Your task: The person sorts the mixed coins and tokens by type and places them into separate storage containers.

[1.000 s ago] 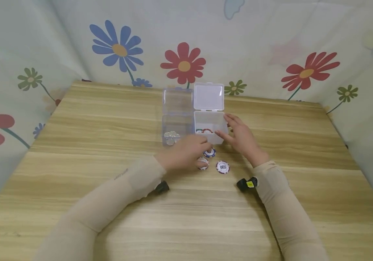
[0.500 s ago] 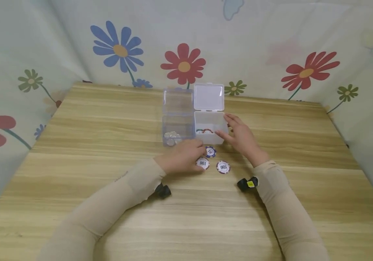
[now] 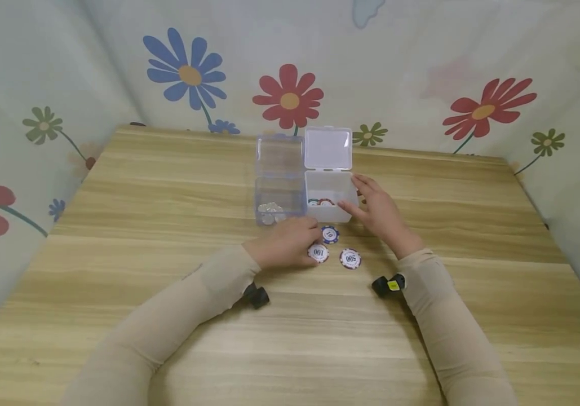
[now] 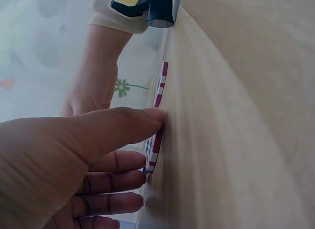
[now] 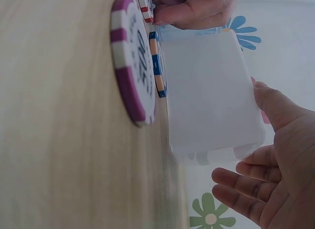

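In the head view, my left hand (image 3: pixel 287 242) is at a poker chip marked 100 (image 3: pixel 318 253), lying flat on the table. Its thumb and fingers pinch the chip's edge. A blue-edged chip marked 10 (image 3: pixel 330 234) and a purple-edged chip marked 500 (image 3: pixel 350 259) lie close by. My right hand (image 3: pixel 383 217) holds the right side of a white plastic box (image 3: pixel 332 214), thumb near the front corner. The box's lid stands up. Inside are green-edged and red-edged chips (image 3: pixel 326 202). In the right wrist view, some fingers (image 5: pixel 238 189) stick out past the box.
A clear bluish box (image 3: pixel 279 189) with its lid raised stands left of the white one. Several silvery round pieces (image 3: pixel 271 213) lie inside it. The wooden table (image 3: pixel 168 197) ends at a flower-printed curtain (image 3: pixel 396 67).
My left fingers have drawn back from the blue-edged chip, and the hand stays at the 100 chip. The right hand has kept its place on the white box. The head view has shifted slightly.
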### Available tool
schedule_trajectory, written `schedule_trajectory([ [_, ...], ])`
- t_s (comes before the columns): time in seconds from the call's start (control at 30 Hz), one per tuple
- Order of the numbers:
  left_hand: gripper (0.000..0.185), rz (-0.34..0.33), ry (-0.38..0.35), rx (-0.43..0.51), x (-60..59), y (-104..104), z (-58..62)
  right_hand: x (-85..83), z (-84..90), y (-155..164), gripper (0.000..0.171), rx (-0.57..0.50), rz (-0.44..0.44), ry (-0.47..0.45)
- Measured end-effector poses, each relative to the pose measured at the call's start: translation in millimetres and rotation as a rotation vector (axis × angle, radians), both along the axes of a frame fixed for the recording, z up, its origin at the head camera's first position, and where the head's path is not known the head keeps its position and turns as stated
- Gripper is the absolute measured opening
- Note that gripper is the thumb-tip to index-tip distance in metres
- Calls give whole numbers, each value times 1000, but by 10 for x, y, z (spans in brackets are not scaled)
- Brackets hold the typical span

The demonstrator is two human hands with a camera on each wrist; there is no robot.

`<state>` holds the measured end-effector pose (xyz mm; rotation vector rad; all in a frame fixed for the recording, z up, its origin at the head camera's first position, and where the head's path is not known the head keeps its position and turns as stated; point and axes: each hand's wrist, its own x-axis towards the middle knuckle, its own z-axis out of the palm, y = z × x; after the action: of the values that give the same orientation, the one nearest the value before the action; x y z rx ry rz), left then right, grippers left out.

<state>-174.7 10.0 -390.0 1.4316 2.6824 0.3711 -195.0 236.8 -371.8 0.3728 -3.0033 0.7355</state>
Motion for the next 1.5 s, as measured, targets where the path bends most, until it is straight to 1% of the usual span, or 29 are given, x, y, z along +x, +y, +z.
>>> schedule_trajectory([
  [0.23,37,-11,-13,5,3,11,-13,17,-23,5,77,5,-6,4],
  [0.4,35,-4,-29,8,-3,19,-21,14,-8,2,76,0,6,24],
  [0.53,33,0,-22,-8,-12,24,-34,6,-3,0,76,-7,10,19],
  [0.7,31,-8,3,-12,-2,24,-23,14,4,-10,76,-9,4,6],
  [0.97,33,-8,37,1,19,24,82,10,13,-17,74,-18,1,-1],
  [1.2,35,17,12,-25,17,42,183,17,28,-12,75,-14,-1,1],
  [1.5,33,77,-32,-9,-37,41,339,10,30,-1,75,-25,7,-4],
])
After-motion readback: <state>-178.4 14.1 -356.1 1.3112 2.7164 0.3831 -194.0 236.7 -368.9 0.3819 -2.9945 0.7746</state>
